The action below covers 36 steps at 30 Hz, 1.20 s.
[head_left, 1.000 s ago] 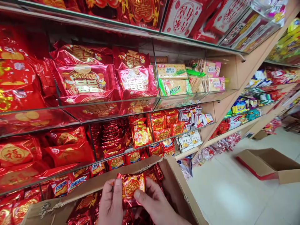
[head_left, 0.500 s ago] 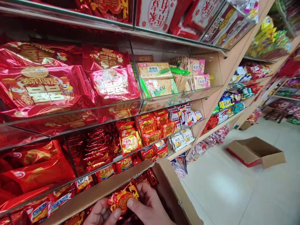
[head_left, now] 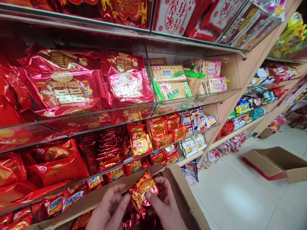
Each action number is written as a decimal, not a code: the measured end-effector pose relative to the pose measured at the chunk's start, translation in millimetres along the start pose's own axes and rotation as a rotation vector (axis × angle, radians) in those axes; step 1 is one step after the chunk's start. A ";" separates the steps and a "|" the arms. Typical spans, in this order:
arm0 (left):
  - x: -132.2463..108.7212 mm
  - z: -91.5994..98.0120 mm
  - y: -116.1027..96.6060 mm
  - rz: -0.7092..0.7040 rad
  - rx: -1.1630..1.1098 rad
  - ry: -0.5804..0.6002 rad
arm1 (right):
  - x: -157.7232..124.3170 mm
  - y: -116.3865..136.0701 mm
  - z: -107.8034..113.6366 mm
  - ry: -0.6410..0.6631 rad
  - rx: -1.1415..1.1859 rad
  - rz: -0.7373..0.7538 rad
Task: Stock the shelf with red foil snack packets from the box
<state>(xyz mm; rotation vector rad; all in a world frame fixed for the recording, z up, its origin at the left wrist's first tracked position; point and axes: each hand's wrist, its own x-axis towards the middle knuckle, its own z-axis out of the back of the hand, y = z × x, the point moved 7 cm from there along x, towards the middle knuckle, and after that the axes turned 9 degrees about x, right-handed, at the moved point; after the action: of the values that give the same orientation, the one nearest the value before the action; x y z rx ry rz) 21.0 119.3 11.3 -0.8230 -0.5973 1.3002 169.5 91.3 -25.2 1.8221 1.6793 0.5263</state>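
Note:
A small red and gold foil snack packet [head_left: 141, 191] is pinched between the thumb and fingers of my right hand [head_left: 168, 207], over an open cardboard box [head_left: 183, 191]. My left hand [head_left: 109, 209] is just left of the packet, its thumb and fingers apart and holding nothing; its fingers are slightly blurred. Beneath both hands, more red foil packets [head_left: 128, 223] lie in the box, partly hidden by the hands.
Glass-fronted shelves stand before me, with large red packs [head_left: 72, 88], green-edged cracker packs [head_left: 171, 91] and stacked red packets [head_left: 107, 150]. Small white packets [head_left: 192, 145] sit lower right. Another open carton [head_left: 266, 163] lies on the tiled floor [head_left: 232, 198] at right.
My left hand has let go of the packet and drawn away to the left. My right hand keeps the packet, now raised and turned. The shelves have shifted rightward in view.

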 end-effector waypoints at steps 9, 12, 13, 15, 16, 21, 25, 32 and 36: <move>95.1 43.1 -99.3 -0.448 1.111 -0.195 | 1.5 -23.4 3.7 0.056 -0.051 -0.093; 114.1 31.2 -97.8 -0.428 1.144 -0.168 | 1.6 -26.1 4.0 0.065 -0.059 -0.088; 117.7 28.1 -96.4 -0.429 1.151 -0.160 | 1.7 -26.0 3.3 0.077 -0.062 -0.088; 122.4 24.5 -94.3 -0.440 1.159 -0.142 | 1.4 -25.0 1.2 0.110 -0.103 -0.092; 123.7 24.0 -93.6 -0.447 1.161 -0.131 | 0.9 -24.0 0.1 0.126 -0.142 -0.090; 121.9 30.0 -93.5 -0.473 1.156 -0.084 | 0.2 2.6 -8.2 0.140 -0.386 0.060; 118.1 42.6 -88.0 -0.406 1.143 -0.098 | 8.6 54.7 -39.6 0.173 -0.779 0.257; 114.4 54.3 -75.4 -0.343 1.078 -0.142 | 51.5 94.4 -130.4 0.314 -1.504 0.654; 109.3 53.5 -73.2 -0.346 1.035 -0.167 | 75.9 65.7 -155.8 0.337 -1.897 0.603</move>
<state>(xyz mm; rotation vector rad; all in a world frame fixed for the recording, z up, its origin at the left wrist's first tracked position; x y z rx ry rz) 42.9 232.0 94.8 0.2357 -0.1180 1.1473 126.5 189.9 125.7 0.6086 0.1128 1.8372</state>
